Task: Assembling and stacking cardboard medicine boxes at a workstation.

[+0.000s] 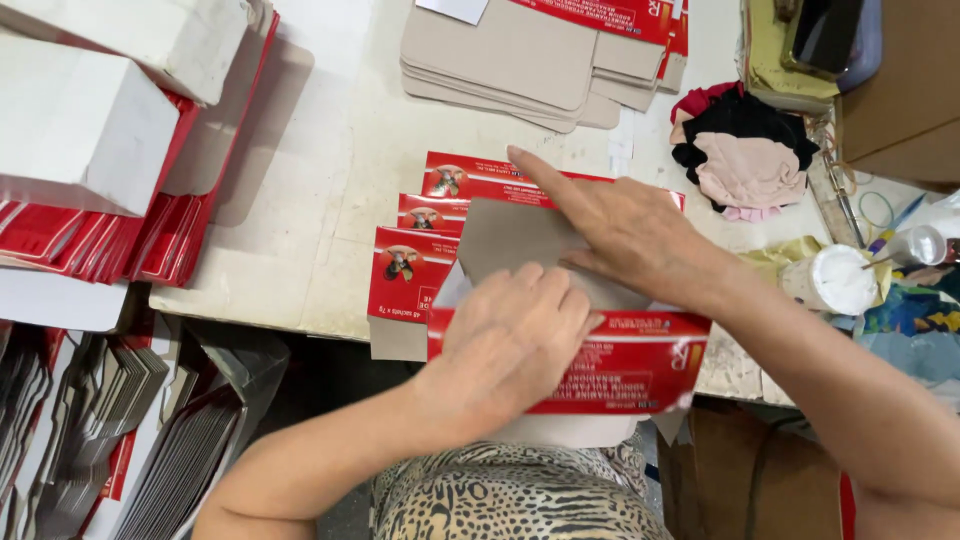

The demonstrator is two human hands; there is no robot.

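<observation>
My left hand [515, 335] presses down on a flat red and grey cardboard carton blank [640, 365] at the near edge of the table. Its fingers lie curled over a grey flap [510, 235] of that blank. My right hand [615, 225] rests flat just beyond, fingers stretched left over the grey flap and over several more red printed carton blanks [415, 270] fanned out beneath. Both hands touch the cardboard; neither lifts it off the table.
A stack of grey carton blanks [520, 60] lies at the far middle of the white table [330, 180]. Folded white and red boxes [90, 130] pile up at the left. A cloth bundle [745, 150], a white pot [835, 280] and small tools sit at the right.
</observation>
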